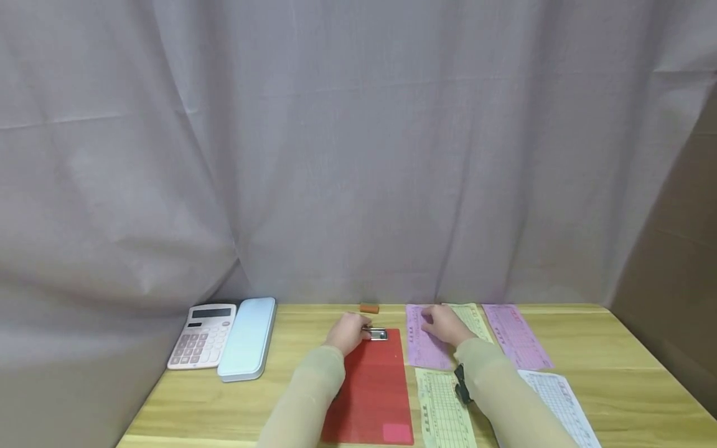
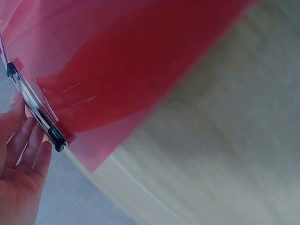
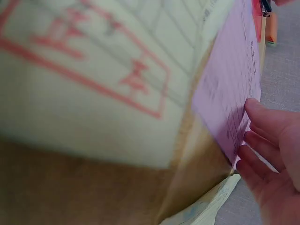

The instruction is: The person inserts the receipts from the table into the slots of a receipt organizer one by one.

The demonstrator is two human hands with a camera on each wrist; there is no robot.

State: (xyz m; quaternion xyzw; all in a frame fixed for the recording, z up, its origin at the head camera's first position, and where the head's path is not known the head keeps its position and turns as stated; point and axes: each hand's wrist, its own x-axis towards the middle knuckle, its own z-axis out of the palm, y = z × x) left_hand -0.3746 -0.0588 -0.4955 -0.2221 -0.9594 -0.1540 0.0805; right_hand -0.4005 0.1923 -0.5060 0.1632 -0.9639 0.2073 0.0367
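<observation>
A red clipboard (image 1: 376, 392) lies on the table, its metal clip (image 1: 378, 335) at the far end. My left hand (image 1: 347, 333) grips that clip, thumb on one side and fingers on the other in the left wrist view, where the clip (image 2: 35, 105) shows close up. To the right lies a pink printed slip (image 1: 417, 348). My right hand (image 1: 445, 325) pinches its far edge; the right wrist view shows the thumb on the slip's (image 3: 229, 84) printed face and the other fingers at its edge.
A yellow slip (image 1: 442, 404) lies nearer me, another yellow slip (image 1: 473, 317) behind my right hand. Further right are a pink slip (image 1: 516, 336) and a white slip (image 1: 562, 404). A calculator (image 1: 204, 336) and pale blue case (image 1: 248, 339) sit left; a small orange block (image 1: 369, 308) lies behind the clipboard.
</observation>
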